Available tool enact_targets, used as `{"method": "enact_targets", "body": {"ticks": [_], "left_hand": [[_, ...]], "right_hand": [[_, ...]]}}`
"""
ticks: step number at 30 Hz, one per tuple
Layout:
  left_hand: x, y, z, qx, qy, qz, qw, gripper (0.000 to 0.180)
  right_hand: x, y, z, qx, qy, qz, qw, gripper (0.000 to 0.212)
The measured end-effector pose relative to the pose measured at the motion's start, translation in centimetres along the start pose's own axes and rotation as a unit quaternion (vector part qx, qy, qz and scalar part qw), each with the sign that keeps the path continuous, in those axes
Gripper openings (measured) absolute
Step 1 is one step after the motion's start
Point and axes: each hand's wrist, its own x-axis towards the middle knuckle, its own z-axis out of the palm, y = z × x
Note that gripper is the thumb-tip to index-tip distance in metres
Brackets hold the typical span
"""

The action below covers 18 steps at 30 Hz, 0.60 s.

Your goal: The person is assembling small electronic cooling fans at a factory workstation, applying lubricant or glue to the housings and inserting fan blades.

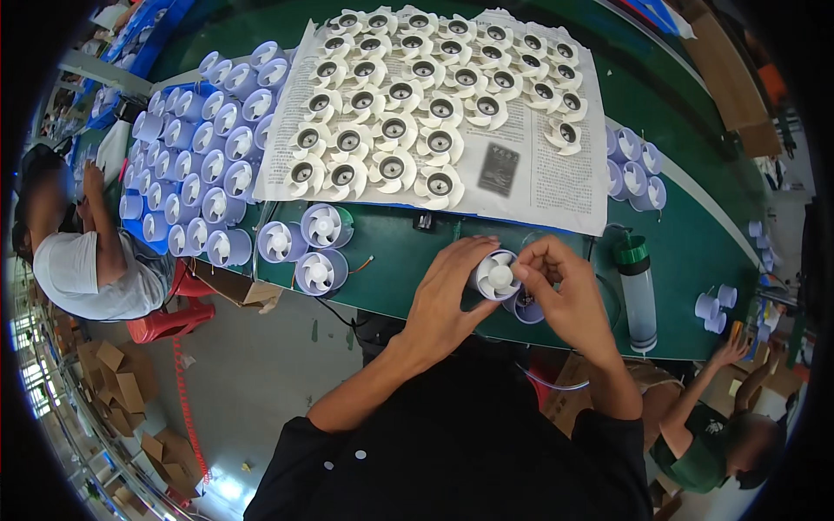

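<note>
A small fan (499, 276) with a white impeller in a pale purple round housing is held in front of me at the table's near edge. My left hand (447, 291) is closed around its left side, thumb below and fingers above. My right hand (560, 282) has thumb and fingertips pinched at the fan's right rim, its other fingers curled. Just below the fan, partly covered by it and my hands, is another purple housing (528, 307). Three more fans stand to the left, one of them a purple-cased fan (321, 273) with thin wires at its side.
Rows of white impellers (393, 130) lie on a newspaper sheet (556, 187) ahead. Many purple fans (213, 161) crowd the left; several purple housings (638, 169) stand right. A green-capped clear cylinder (638, 300) lies near my right arm. Co-workers (95, 260) sit at both sides.
</note>
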Motion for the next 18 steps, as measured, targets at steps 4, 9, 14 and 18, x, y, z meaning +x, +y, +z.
{"method": "enact_targets", "body": {"ticks": [4, 9, 14, 18], "left_hand": [[0.0, 0.3, 0.2, -0.006, 0.000, -0.014, 1.000, 0.065], [0.5, 0.3, 0.0, 0.045, -0.041, 0.051, 0.997, 0.069], [0.6, -0.3, -0.3, 0.029, 0.013, 0.028, 0.999, 0.069], [-0.4, -1.0, -1.4, -0.012, 0.035, 0.035, 0.999, 0.047]], "right_hand": [[-1.1, -0.9, 0.2, -0.021, 0.068, -0.044, 0.996, 0.010], [-1.4, -1.6, -1.0, -0.218, 0.021, -0.168, 0.961, 0.011], [-3.4, -3.8, -2.5, -0.185, 0.049, -0.336, 0.922, 0.023], [-3.7, -1.2, -0.8, -0.263, 0.093, -0.191, 0.941, 0.017]]}}
